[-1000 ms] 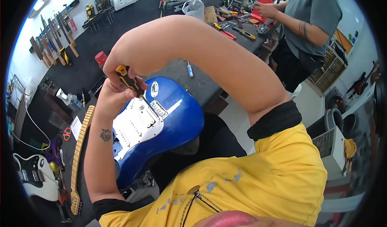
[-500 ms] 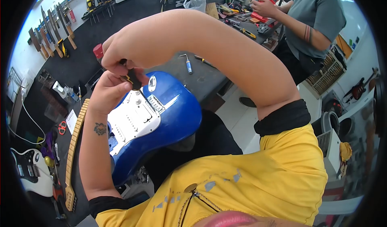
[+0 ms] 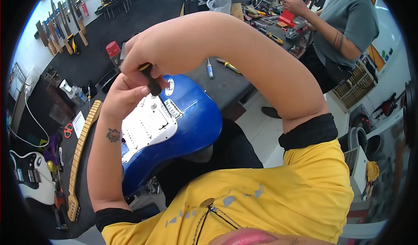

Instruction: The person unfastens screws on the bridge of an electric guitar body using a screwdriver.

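Note:
A screwdriver (image 3: 153, 84) with a dark handle and thin shaft is tilted over the blue electric guitar body (image 3: 200, 123). From above, my right hand (image 3: 146, 55) wraps round its handle. My left hand (image 3: 124, 92) is closed beside it, thumb and fingertips against the lower handle; its inner fingers are partly hidden. The shaft points down at the white pickguard (image 3: 146, 125), near the metal bridge (image 3: 174, 110). Whether the tip sits in a screw cannot be made out. The body rests by my lap and the bench edge, partly covered by my left forearm.
A loose guitar neck (image 3: 79, 158) lies left, beside a white and black guitar body (image 3: 35, 175) and red scissors (image 3: 68, 131). A blue-handled tool (image 3: 210, 68) and a red-capped container (image 3: 113, 50) are on the bench (image 3: 237, 86). Another person (image 3: 348, 31) stands at the right.
The view has shifted slightly, so the bench and guitar appear a little to the right. My right hand has turned on the screwdriver handle, and a yellow band shows at its top.

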The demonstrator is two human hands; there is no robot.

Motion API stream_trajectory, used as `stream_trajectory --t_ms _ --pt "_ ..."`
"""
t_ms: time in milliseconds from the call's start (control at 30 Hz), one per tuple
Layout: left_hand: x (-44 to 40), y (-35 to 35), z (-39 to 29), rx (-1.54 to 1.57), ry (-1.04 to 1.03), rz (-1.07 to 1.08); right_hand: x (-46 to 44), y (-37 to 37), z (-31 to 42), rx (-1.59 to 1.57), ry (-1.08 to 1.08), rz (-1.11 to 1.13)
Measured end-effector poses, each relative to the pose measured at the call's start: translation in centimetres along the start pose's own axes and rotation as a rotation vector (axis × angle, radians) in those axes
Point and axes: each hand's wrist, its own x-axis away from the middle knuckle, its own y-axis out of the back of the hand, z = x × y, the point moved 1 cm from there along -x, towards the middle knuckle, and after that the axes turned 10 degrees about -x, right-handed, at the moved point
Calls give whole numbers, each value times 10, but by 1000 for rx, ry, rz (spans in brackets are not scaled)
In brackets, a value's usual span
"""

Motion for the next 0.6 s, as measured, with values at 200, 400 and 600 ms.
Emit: stream_trajectory --t_ms 200,400,600 --pt "-7 -1 9 -197 14 -71 6 3 18 62 -35 -284" --pt "-13 -9 14 -188 -140 -182 -1 -11 17 378 -210 -417" --pt "-9 -13 -9 32 7 8 8 6 -3 -29 116 -115"
